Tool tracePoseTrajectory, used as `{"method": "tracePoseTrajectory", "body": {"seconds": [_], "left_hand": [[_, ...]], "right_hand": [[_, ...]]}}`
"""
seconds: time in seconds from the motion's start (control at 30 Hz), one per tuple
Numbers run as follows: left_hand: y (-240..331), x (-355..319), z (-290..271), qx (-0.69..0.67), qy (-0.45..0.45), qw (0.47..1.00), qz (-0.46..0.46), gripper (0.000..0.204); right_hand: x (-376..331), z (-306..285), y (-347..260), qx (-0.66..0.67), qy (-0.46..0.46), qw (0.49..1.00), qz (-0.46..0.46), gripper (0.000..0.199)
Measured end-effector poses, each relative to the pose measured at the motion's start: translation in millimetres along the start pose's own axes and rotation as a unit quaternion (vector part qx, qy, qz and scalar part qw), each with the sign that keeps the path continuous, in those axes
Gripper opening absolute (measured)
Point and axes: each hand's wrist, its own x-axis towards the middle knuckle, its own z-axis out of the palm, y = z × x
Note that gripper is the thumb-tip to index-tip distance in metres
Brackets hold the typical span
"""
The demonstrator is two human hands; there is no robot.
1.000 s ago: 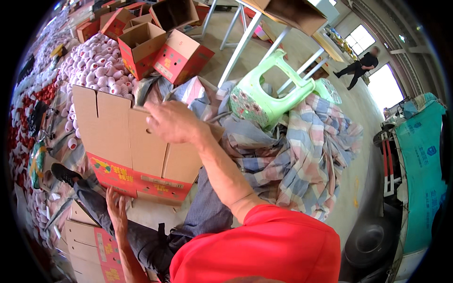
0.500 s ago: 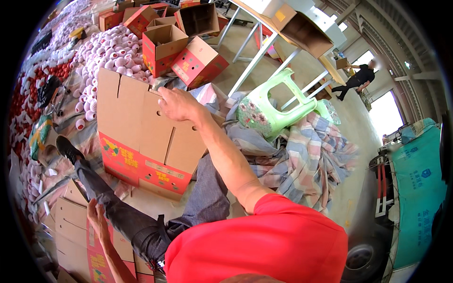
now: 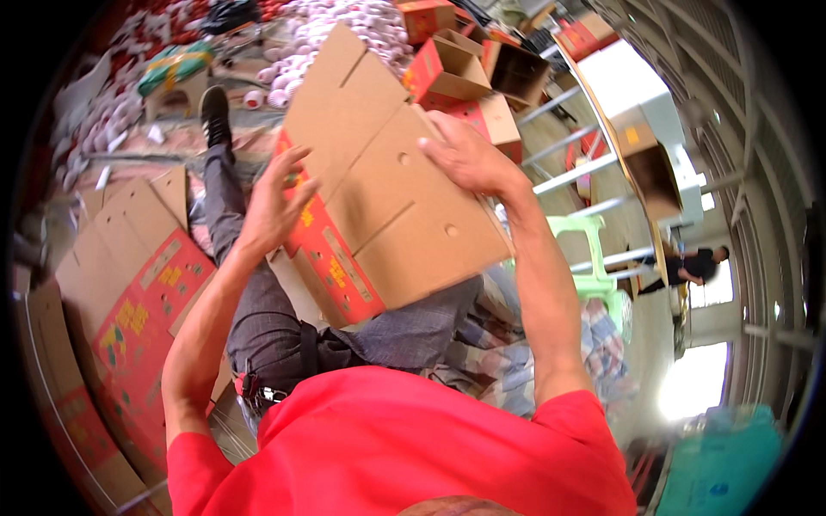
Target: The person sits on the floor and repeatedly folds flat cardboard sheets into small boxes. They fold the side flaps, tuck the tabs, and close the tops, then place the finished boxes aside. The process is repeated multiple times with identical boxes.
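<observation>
**A:** Where are you standing with that cardboard box?

**B:** You are holding it up over your lap, at about 12 o'clock from your chest, tilted so its plain brown panels are facing you. Your right hand is lying across the upper edge at 1 o'clock, fingers bent over the rim and gripping it. Your left hand is pressing on the red printed side at 10 o'clock, fingers spread wide and flat, closing on nothing.

**A:** How far along does it look?

**B:** I judge you are partway through. The box is opened out from flat and is taking shape, but its flaps are standing loose at 11 o'clock, so folding and closing them is left. More flattened cartons are lying on the floor at 8 o'clock, not yet opened, and finished boxes are sitting at 1 o'clock beside the pale wrapped fruit.

**A:** What differs from half a second ago?

**B:** Then only your right hand was on the box, which was resting low by your outstretched leg, while your left was down near the flat stack. Now both hands are on it and it is lifted closer to you.
</observation>
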Motion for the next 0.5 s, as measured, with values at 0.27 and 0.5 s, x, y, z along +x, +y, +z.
{"method": "tracePoseTrajectory", "body": {"seconds": [0.27,0.5], "left_hand": [[74.1,19.9,30.5,-0.121,0.057,0.99,0.033,0.084],[76.8,7.0,44.5,-0.085,0.063,0.994,-0.02,0.114]], "right_hand": [[-20.7,35.0,-66.0,0.129,0.003,0.992,0.002,0.044],[-40.3,78.4,-57.0,0.392,-0.025,0.919,0.027,0.044]]}}
